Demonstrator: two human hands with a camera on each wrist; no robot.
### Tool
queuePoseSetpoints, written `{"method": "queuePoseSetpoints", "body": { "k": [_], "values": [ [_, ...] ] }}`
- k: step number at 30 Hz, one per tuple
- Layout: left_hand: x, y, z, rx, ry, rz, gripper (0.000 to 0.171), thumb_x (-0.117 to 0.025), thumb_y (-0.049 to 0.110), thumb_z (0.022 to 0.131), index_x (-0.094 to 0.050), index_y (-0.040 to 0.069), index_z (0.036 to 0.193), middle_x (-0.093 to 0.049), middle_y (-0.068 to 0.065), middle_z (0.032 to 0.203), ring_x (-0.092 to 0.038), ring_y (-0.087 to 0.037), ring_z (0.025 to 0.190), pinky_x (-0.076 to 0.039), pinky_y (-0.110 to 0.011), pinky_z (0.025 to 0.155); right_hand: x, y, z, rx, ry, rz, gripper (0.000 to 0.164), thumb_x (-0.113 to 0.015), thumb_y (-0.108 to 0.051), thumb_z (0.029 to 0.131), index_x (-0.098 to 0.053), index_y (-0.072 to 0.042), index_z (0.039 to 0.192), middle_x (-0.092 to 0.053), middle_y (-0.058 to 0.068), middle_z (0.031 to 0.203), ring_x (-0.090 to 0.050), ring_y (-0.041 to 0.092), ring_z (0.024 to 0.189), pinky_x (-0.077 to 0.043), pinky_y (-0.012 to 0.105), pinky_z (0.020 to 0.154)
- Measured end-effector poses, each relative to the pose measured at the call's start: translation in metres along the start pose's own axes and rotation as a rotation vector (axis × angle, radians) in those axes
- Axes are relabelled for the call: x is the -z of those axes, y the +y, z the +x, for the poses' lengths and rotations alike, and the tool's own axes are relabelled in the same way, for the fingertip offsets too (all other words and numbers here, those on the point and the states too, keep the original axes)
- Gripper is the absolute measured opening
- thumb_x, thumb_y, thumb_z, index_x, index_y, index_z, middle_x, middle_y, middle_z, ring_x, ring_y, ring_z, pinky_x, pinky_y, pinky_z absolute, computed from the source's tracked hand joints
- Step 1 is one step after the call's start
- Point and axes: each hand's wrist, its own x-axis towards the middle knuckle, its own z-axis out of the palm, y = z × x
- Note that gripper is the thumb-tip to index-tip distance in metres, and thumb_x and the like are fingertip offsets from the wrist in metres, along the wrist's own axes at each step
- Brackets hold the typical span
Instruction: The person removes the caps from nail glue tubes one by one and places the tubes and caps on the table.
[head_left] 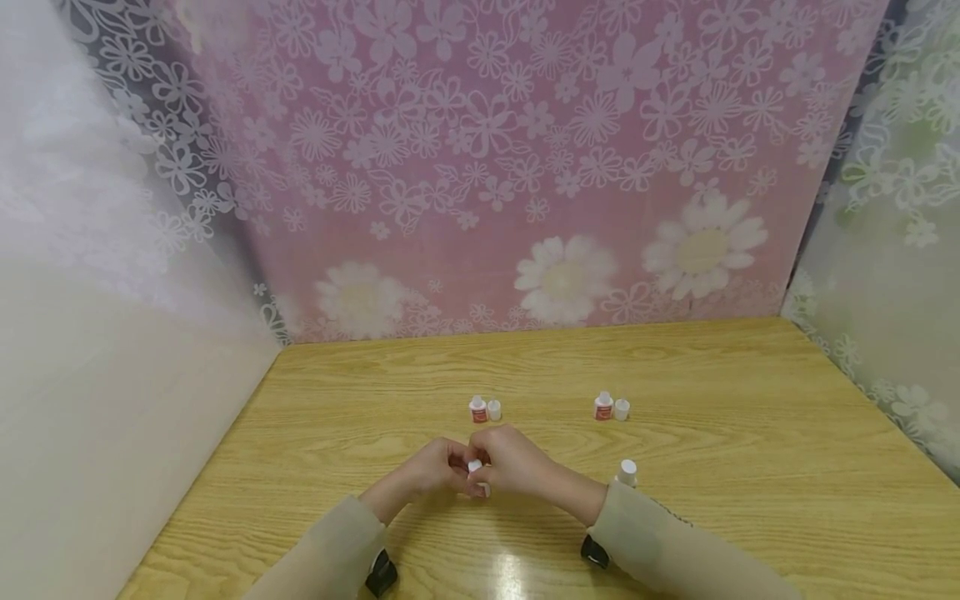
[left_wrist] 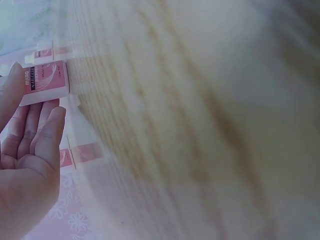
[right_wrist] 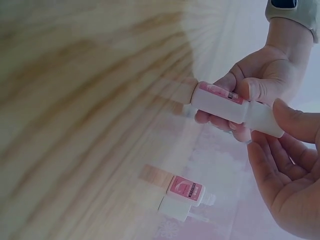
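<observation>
Both hands meet over the front middle of the table around a small white nail glue bottle (right_wrist: pixel 220 102) with a pink label. My left hand (head_left: pixel 433 468) grips the bottle's body between thumb and fingers. At the other end, my right hand (head_left: pixel 513 460) pinches the white cap (right_wrist: pixel 264 119), which sits on the bottle's neck. The bottle's label (left_wrist: pixel 46 76) faces the left wrist camera. In the head view the fingers hide most of the bottle.
Behind the hands stands an uncapped bottle (head_left: pixel 478 411) with its cap (head_left: pixel 494 410) beside it. Farther right is another uncapped bottle (head_left: pixel 603 407) with a cap (head_left: pixel 622 409). A capped bottle (head_left: pixel 627 472) stands just behind the right forearm. Flowered curtains enclose the wooden table (head_left: pixel 360 392).
</observation>
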Motion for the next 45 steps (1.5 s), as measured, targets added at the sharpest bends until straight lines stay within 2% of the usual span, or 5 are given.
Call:
{"method": "queuePoseSetpoints", "body": {
  "k": [8, 19, 26, 36, 45],
  "values": [
    [-0.0008, -0.0014, 0.0014, 0.025, 0.014, 0.012, 0.015, -0.067, -0.010, 0.071, -0.063, -0.010, 0.085, -0.066, -0.014, 0.078, -0.063, -0.017, 0.072, -0.049, -0.029, 0.066, 0.0003, -0.0004, 0.0002, -0.032, -0.020, 0.092, 0.012, -0.070, -0.001, 0.070, -0.061, -0.009, 0.074, -0.058, -0.006, 0.068, -0.042, 0.001, 0.054, -0.039, 0.018, 0.050],
    [0.0006, -0.0004, 0.0008, 0.034, 0.060, 0.103, 0.010, -0.067, -0.008, 0.071, -0.064, -0.009, 0.080, -0.066, -0.011, 0.074, -0.059, -0.012, 0.068, -0.046, -0.025, 0.065, 0.0012, 0.0007, -0.0022, -0.064, -0.021, 0.081, 0.016, -0.073, -0.015, 0.072, -0.057, -0.012, 0.071, -0.053, -0.011, 0.062, -0.045, 0.001, 0.055, -0.039, 0.018, 0.050],
    [0.0001, 0.0000, 0.0013, 0.027, 0.059, 0.100, 0.014, -0.070, -0.007, 0.069, -0.065, -0.008, 0.082, -0.066, -0.012, 0.075, -0.060, -0.012, 0.069, -0.045, -0.025, 0.065, 0.0004, 0.0024, -0.0008, -0.042, -0.035, 0.156, 0.011, -0.070, -0.004, 0.073, -0.060, -0.010, 0.075, -0.058, -0.008, 0.065, -0.048, 0.001, 0.057, -0.041, 0.018, 0.052],
    [-0.0013, -0.0015, 0.0015, 0.032, 0.048, 0.042, 0.017, -0.070, -0.008, 0.068, -0.065, -0.008, 0.085, -0.066, -0.012, 0.076, -0.060, -0.013, 0.068, -0.047, -0.026, 0.063, 0.0004, 0.0036, -0.0019, -0.019, -0.043, 0.227, 0.012, -0.063, 0.006, 0.073, -0.064, -0.005, 0.079, -0.063, 0.000, 0.076, -0.058, 0.011, 0.076, -0.045, 0.021, 0.063],
    [-0.0002, -0.0004, 0.0009, 0.007, 0.045, 0.050, 0.014, -0.064, -0.012, 0.071, -0.063, -0.012, 0.085, -0.065, -0.016, 0.077, -0.061, -0.015, 0.069, -0.047, -0.027, 0.065, 0.0012, 0.0013, -0.0013, -0.067, -0.022, 0.196, 0.015, -0.072, -0.008, 0.070, -0.058, -0.010, 0.077, -0.057, -0.009, 0.066, -0.050, 0.002, 0.060, -0.042, 0.020, 0.054]
  ]
}}
